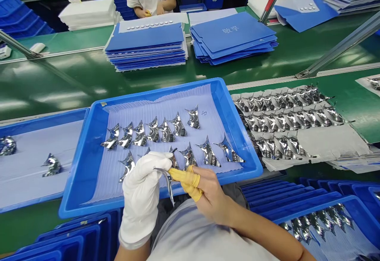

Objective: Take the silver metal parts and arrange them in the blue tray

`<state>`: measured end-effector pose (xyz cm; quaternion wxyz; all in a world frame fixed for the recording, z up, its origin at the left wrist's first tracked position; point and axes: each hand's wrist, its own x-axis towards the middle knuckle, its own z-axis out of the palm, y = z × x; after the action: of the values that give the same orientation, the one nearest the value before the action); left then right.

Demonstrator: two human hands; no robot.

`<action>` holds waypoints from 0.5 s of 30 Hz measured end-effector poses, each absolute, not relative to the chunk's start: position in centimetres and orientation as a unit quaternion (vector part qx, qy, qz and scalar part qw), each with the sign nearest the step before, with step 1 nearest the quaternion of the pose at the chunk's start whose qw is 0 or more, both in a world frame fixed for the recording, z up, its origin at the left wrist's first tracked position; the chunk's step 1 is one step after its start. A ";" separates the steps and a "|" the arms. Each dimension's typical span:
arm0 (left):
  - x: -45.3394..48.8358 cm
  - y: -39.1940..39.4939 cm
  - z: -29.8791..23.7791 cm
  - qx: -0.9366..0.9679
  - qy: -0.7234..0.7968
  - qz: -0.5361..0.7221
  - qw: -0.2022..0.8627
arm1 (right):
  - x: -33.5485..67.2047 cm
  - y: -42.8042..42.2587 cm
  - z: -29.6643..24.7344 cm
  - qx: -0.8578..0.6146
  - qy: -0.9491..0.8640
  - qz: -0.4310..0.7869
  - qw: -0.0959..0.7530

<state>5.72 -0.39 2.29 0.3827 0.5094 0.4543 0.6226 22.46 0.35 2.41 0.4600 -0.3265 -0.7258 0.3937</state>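
- Left hand (141, 197): gloved fingers (162, 160) closed on a metal piece (169, 184).
- Right hand (209, 193): capped fingers (184, 180) pinching the same piece.
- Blue tray (77, 166): two rows of pieces (166, 131) laid out.
- Right of tray: more pieces (285, 114) on a sheet (335, 146).

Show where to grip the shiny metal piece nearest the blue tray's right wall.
Pinch the shiny metal piece at its raised middle, from above and the right, where no neighbour stands. Its thin tips spread across the pale liner, so the middle likely holds firmest.

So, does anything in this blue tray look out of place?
Yes: the last chrome curved metal piece in the back row of the blue plastic tray sits turned and apart, breaking the even row.
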 end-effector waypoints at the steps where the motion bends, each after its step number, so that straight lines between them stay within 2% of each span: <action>1: 5.7 -0.4 2.3 0.511 0.453 0.622 0.382 | 22.5 0.4 2.4 -0.322 -0.723 0.403 0.460; 7: 5.7 -0.3 2.2 0.509 0.449 0.628 0.381 | 22.4 0.3 2.3 -0.309 -0.705 0.436 0.466; 15: 5.6 -0.3 2.2 0.525 0.448 0.625 0.364 | 22.4 0.2 2.1 -0.310 -0.713 0.415 0.473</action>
<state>5.56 -0.35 2.23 0.3639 0.5254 0.4476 0.6254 22.44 0.24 2.13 0.4725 -0.3096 -0.7132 0.4149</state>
